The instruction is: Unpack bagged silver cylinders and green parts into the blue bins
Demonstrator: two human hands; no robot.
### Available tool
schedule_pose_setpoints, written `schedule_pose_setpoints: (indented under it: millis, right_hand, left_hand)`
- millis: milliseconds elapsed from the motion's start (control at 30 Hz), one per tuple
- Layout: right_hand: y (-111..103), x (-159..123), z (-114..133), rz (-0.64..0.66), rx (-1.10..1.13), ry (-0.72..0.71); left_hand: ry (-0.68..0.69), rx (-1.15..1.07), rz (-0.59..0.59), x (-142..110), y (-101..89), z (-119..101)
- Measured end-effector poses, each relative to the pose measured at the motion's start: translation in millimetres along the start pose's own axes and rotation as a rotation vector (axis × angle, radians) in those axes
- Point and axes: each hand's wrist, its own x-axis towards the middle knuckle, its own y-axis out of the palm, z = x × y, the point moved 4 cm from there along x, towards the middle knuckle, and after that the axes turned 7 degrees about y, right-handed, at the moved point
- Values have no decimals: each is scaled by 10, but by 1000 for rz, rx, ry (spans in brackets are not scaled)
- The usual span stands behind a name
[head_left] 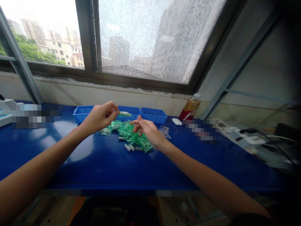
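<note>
My left hand (103, 113) is closed in a pinch on one end of a small slim green-and-white piece (125, 113), which points to the right; its exact kind is too small to tell. My right hand (147, 129) hovers to the right of it, index finger stretched out and the other fingers loosely bent, with nothing seen in them. Below both hands lies a heap of thin green transparent plastic pieces (131, 131). Several small silvery cylinders (129, 147) rest at the heap's front edge. Clear plastic pieces (165, 131) lie partly hidden behind my right hand.
Blue plastic bins (154, 115) stand in a row at the back of the blue table (105, 169). To their right are a white rounded case (176, 121) and a bottle with a red-and-yellow label (190, 107). White devices with cables (252, 140) sit far right.
</note>
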Motion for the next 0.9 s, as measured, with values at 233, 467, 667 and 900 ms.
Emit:
schedule_pose_setpoints:
  millis: [233, 467, 667, 900]
  right_hand:
    - [-82, 52, -95, -153, 253, 80]
    - [-97, -139, 160, -324, -508, -510]
    - [-91, -90, 123, -329, -502, -387]
    - [-48, 50, -61, -49, 114, 60]
  left_hand:
    - [176, -9, 127, -34, 261, -240]
    - [-375, -677, 173, -49, 417, -76]
    - [-225, -467, -60, -66, 361, -63]
    - [298, 54, -32, -124, 394, -310]
